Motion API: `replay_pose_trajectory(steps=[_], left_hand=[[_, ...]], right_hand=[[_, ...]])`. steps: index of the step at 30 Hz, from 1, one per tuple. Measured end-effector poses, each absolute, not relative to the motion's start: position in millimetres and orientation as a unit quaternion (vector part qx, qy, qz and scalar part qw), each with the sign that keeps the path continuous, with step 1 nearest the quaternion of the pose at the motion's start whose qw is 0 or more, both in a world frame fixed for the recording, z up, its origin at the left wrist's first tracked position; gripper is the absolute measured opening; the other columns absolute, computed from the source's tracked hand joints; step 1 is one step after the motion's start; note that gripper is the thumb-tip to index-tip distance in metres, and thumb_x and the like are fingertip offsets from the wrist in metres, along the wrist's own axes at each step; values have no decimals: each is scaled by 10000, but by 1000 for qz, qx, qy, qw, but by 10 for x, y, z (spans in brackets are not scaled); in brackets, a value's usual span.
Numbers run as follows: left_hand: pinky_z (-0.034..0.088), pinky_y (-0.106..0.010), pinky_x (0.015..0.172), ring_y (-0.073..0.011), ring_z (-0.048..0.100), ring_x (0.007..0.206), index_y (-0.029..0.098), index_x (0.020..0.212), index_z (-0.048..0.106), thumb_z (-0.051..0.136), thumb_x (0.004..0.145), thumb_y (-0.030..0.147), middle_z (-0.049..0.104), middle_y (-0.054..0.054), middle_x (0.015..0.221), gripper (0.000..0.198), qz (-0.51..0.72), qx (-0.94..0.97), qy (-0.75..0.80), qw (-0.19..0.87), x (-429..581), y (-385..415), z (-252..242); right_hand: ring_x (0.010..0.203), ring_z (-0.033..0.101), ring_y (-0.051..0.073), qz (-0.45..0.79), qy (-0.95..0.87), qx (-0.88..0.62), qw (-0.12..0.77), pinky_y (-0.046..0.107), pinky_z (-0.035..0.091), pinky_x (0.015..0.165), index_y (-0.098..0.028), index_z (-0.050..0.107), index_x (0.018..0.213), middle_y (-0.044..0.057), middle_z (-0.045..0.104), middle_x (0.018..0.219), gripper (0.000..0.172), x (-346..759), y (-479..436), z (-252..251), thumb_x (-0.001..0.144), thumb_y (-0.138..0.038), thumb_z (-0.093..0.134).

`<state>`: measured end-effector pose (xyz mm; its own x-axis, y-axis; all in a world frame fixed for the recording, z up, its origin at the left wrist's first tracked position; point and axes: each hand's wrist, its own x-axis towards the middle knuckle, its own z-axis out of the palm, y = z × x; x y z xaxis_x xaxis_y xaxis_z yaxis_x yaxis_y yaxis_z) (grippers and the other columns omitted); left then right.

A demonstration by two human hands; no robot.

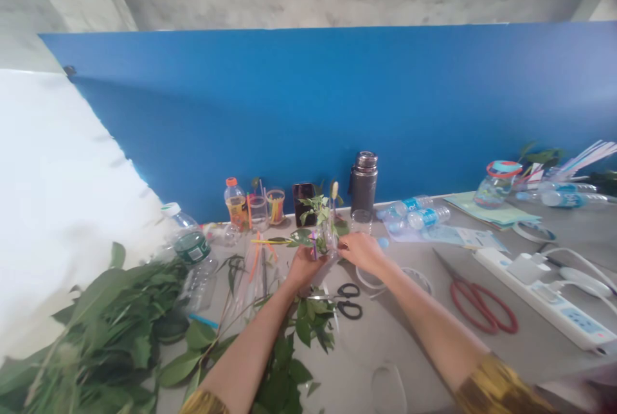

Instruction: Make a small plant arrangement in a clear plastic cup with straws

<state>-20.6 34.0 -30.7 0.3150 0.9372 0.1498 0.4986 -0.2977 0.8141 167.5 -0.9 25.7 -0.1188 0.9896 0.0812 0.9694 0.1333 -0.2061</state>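
Between my hands, in the middle of the table, stands a clear container [328, 232] with leafy green stems [319, 208] rising from it. My left hand [307, 266] is closed around its lower left side, close to a small purple strip [313, 245]. On the other side my right hand [362, 251] has its fingers bent together at the container's right edge; what they pinch is too small to make out. Black-handled scissors [349, 301] lie just below the hands. A yellow straw [270, 242] lies left of the container.
Heaped leaves [110, 311] cover the left side, beside a green-labelled bottle [191, 245]. Behind stand an orange-capped bottle [236, 205], a phone [304, 202] and a dark thermos [364, 184]. Red-handled scissors [482, 303] and a power strip [554, 301] lie at right.
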Motion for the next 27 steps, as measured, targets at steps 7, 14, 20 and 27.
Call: replay_pose_trajectory(steps=[7, 14, 20, 27], left_hand=[[467, -419, 1024, -257, 631, 1128, 195, 1160, 627, 675, 744, 163, 683, -106, 1222, 420, 408, 744, 414, 330, -204, 380, -280], [470, -455, 1032, -273, 632, 1156, 224, 1243, 571, 668, 761, 179, 662, -110, 1243, 494, 408, 743, 405, 341, -232, 461, -424], [492, -437, 1014, -272, 648, 1143, 231, 1233, 578, 684, 761, 209, 673, -99, 1235, 484, 406, 738, 412, 347, -236, 486, -459], [502, -434, 1004, -259, 664, 1094, 224, 1250, 566, 687, 762, 231, 690, -93, 1205, 502, 408, 735, 409, 355, -241, 495, -466]], right_hand=[[1022, 711, 281, 61, -751, -653, 75, 317, 486, 841, -199, 753, 1013, 133, 767, 1059, 244, 1604, -13, 117, 956, -356, 575], [1050, 704, 296, 65, -748, -656, 73, 329, 484, 862, -162, 744, 1070, 149, 761, 1093, 305, 1541, 3, 85, 977, -346, 520], [1044, 708, 290, 69, -747, -657, 67, 324, 487, 868, -156, 764, 1030, 162, 762, 1089, 328, 1541, 29, 23, 987, -354, 507], [1033, 714, 298, 59, -732, -675, 72, 339, 498, 861, -145, 769, 1039, 184, 761, 1072, 368, 1495, 25, -27, 989, -389, 498]])
